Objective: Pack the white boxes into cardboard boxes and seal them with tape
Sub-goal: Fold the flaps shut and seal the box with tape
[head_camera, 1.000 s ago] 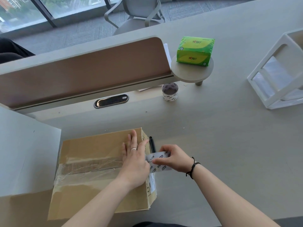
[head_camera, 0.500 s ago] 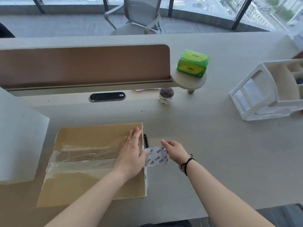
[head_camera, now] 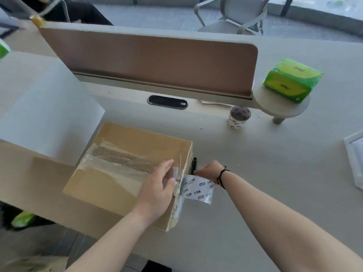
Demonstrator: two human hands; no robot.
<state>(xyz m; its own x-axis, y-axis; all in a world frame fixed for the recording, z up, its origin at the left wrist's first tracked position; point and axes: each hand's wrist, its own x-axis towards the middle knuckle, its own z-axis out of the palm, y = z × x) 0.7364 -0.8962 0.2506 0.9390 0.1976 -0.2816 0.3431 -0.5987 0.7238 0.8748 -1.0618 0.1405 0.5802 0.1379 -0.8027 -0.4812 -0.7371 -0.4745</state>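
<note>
**Q:** One cardboard box, or more?

**A:** One closed cardboard box (head_camera: pixel 125 173) lies flat on the pale desk (head_camera: pixel 275 173), near the front edge. Clear tape (head_camera: pixel 117 163) runs along its top seam, wrinkled and shiny. What is inside cannot be seen, as the flaps are shut. A large white box (head_camera: pixel 45 114) stands just left of it, also closed.

**Q:** How many hands, and what are they doing?

**A:** Two bare hands. The left hand (head_camera: pixel 159 189) lies flat on the right end of the box top, its fingers straight and released, pressing on the tape. The right hand (head_camera: pixel 209 170), with a dark band on its wrist, is beside the box's right edge. Its fingers curl around a roll of tape (head_camera: pixel 198 188) printed with small dark marks, and the roll touches the box's side.

**Q:** Anything else on the desk?

**A:** One black pen (head_camera: pixel 194 165) lies against the box's right side, just behind the right hand. One second tape roll (head_camera: pixel 238 116) stands upright farther back. One green tissue pack (head_camera: pixel 292 79) sits on a small round shelf (head_camera: pixel 282 108) at the end of a brown divider panel (head_camera: pixel 153 59). One white rack (head_camera: pixel 355 160) shows partly at the right edge; its contents cannot be told.

**Q:** And beyond the desk?

**A:** One grey office chair (head_camera: pixel 235 14) stands behind the divider.
</note>
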